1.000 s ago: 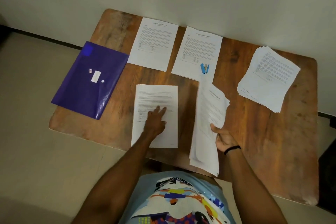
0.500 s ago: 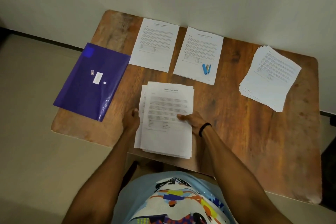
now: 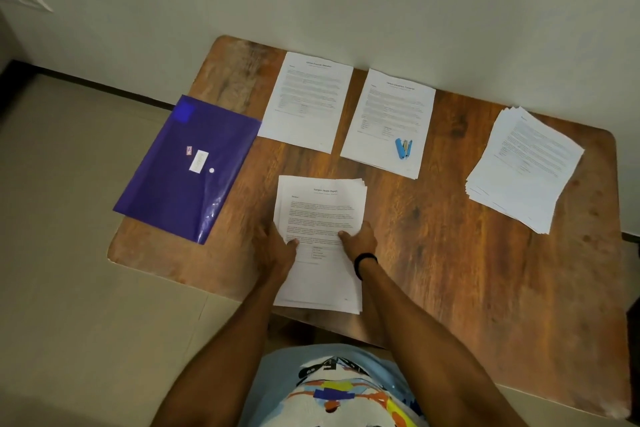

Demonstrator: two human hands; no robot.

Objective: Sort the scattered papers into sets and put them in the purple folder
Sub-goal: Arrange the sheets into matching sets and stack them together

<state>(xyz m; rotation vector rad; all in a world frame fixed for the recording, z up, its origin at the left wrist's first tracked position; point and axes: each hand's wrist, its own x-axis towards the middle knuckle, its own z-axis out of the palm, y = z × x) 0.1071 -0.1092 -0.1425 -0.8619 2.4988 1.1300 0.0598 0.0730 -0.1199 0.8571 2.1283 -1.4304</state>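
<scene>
Places are given against the table, wooden with rounded corners.

1. health report stack: near-middle of the table, its lower end at or just over the near edge. The top sheets are slightly fanned. We judge it is being squared into one set.
2. left hand: grip clamped on the stack's left side, thumb on top.
3. right hand: grip clamped on the stack's right side, thumb on top. We take the two-sided hold as a way to keep loose sheets from sliding.
4. purple folder: left end of the table, flat and closed, part of it overhanging the left edge. We cannot tell what it contains.
5. left printed sheet and right printed sheet: side by side along the far edge. The right one carries a blue stapler, which we judge is kept handy for binding.
6. fanned pile: right end, askew, apparently unsorted.

Open room: we note bare wood across the near-right, and only a narrow strip between stack and folder.
</scene>
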